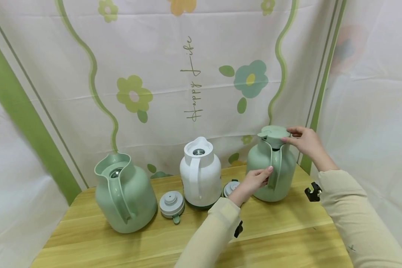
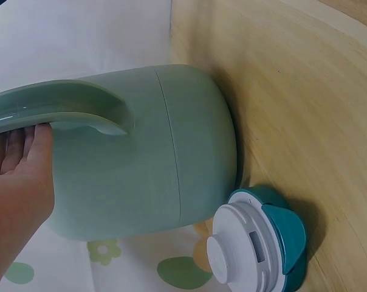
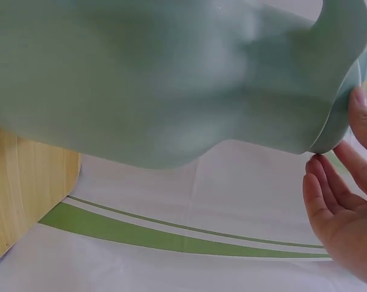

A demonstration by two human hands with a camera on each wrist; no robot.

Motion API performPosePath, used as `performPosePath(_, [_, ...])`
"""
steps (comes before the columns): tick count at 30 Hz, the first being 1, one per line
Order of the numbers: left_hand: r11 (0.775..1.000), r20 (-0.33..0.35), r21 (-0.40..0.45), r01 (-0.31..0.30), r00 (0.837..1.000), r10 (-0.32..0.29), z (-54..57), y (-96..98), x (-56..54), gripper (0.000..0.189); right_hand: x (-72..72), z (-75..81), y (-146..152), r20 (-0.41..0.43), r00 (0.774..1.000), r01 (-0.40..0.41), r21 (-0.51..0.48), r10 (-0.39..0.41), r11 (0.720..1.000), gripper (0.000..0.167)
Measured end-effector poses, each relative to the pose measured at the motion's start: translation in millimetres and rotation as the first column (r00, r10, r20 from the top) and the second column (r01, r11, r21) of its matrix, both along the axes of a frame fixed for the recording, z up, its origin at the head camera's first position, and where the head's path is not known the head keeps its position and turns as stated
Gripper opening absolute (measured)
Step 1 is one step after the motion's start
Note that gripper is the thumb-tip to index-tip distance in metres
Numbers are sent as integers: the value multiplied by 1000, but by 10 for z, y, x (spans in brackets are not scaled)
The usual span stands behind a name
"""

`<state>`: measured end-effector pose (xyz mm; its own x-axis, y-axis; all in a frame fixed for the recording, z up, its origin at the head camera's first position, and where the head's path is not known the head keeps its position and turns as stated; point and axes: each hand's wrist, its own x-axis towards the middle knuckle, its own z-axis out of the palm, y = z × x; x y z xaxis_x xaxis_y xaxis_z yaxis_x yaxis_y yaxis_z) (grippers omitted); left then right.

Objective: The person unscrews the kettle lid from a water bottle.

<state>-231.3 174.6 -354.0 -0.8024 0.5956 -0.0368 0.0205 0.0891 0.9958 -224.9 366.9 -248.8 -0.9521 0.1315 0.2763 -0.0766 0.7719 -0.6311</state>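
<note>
At the right of the head view a green thermos jug (image 1: 259, 160) stands upright on the table, a green lid (image 1: 276, 132) in its mouth. A dark gap shows under the lid. My right hand (image 1: 305, 140) pinches the lid's edge between thumb and fingers; the right wrist view shows its fingertips (image 3: 314, 164) at the rim. Lower down, my left hand (image 1: 254, 181) holds the jug by its handle (image 2: 62, 91), fingers tucked behind it in the left wrist view. An upturned grey-and-teal lid (image 2: 293, 237) lies beside this jug, partly behind the left wrist in the head view.
A white thermos jug (image 1: 209, 175) with an uncovered mouth stands mid-table. Another green jug (image 1: 137, 197), also uncovered, is at the left. Between them lies an upturned grey lid (image 1: 172, 204) with a green tab. A flower-printed curtain (image 1: 167, 89) hangs right behind the wooden table (image 1: 147, 245).
</note>
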Motion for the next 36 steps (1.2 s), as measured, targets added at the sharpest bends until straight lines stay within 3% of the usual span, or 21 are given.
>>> performPosePath(4, [1000, -1, -2, 0, 1000, 0, -9, 8, -11, 57, 29, 29, 24, 32, 999, -32, 43, 30, 999, 62])
performPosePath(11, [1000, -13, -17, 6, 1000, -6, 1, -6, -10, 59, 37, 86, -30, 182, 981, -77, 95, 58, 993, 81])
performPosePath(14, [1000, -15, -21, 8, 1000, -9, 2, -12, -3, 59, 2, 77, -96, 184, 981, -72, 91, 54, 993, 87])
performPosePath(19, [1000, -15, -5, 15, 1000, -15, -2, -10, -4, 58, -49, 63, -228, 178, 984, -43, 94, 26, 995, 97])
performPosePath(25, [1000, -10, 2, 16, 1000, -16, -9, -1, -8, 57, -79, 52, -338, 202, 977, 61, 68, -74, 996, 115])
performPosePath(30, [1000, -7, 3, 19, 1000, -19, -7, 0, -9, 57, -86, 65, -335, 162, 983, 72, 107, -89, 992, 111])
performPosePath(36, [1000, -14, 1, 25, 1000, -25, -6, -10, -24, 58, -73, 129, -290, 188, 982, -7, 76, -7, 997, 97])
